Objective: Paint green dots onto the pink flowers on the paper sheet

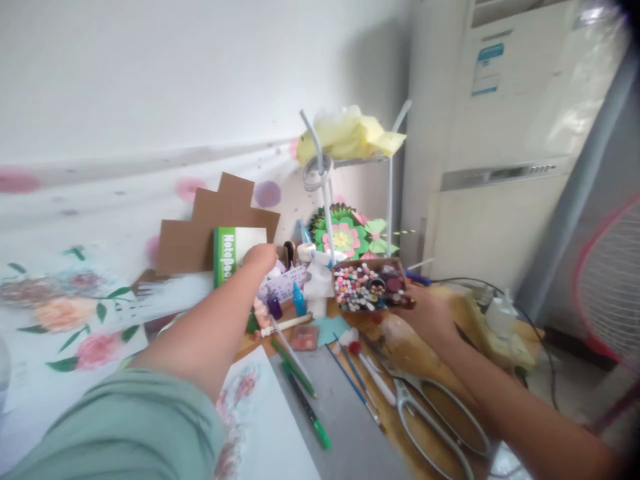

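Observation:
My right hand (425,311) grips the right side of a box of pens (367,287), which is packed with many coloured ends facing me. My left hand (261,256) reaches to the back of the table, beside a green and white notebook (226,257) and above a purple patterned container (287,283). The fingers of that hand are hidden from me, and I cannot see whether they hold anything. In front of the container stand a blue glue bottle (299,300) and a dark purple bottle (275,305). A white roll (317,293) is just left of the box.
Large metal scissors (425,407), thin brushes (355,383) and green pens (306,407) lie on the table. Painted paper (265,427) covers the front. Behind the box rises a white rack (389,200) with yellow paper (350,139) and paper flowers (343,237). Brown cardboard (195,233) leans at the wall.

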`<action>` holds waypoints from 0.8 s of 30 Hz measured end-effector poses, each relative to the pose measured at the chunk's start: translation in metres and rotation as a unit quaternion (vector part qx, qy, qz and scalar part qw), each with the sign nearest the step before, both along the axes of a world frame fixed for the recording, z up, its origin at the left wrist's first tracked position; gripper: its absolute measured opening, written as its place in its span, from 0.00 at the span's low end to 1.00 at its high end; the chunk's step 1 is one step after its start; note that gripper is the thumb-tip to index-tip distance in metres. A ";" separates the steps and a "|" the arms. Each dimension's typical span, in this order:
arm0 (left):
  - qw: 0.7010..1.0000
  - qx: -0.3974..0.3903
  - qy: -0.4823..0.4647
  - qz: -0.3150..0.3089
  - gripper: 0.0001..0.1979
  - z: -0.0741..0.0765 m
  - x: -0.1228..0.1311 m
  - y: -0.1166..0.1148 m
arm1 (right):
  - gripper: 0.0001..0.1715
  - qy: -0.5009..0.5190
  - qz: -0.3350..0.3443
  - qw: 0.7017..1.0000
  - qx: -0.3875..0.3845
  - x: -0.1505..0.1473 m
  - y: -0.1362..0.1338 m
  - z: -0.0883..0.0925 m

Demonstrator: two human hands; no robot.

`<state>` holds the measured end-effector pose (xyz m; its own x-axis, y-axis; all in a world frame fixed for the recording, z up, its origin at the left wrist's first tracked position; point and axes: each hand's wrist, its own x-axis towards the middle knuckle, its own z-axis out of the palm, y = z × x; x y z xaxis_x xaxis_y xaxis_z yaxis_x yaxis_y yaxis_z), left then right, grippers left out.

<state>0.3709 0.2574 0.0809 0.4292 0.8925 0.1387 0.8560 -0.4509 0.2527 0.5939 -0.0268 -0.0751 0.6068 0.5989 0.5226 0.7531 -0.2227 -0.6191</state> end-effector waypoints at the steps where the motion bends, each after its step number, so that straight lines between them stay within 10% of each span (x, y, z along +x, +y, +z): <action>1: 1.000 0.010 0.030 0.003 0.18 -0.002 0.004 0.007 | 0.15 -0.012 0.002 1.000 -0.020 0.000 0.000 0.001; 13: 0.973 0.031 0.217 0.066 0.20 -0.030 0.038 0.043 | 0.14 -0.065 -0.018 0.991 -0.117 -0.002 -0.001 0.009; 24: 0.996 0.068 0.048 -0.017 0.20 -0.011 0.019 0.002 | 0.15 -0.072 -0.032 0.991 -0.110 -0.002 0.000 0.006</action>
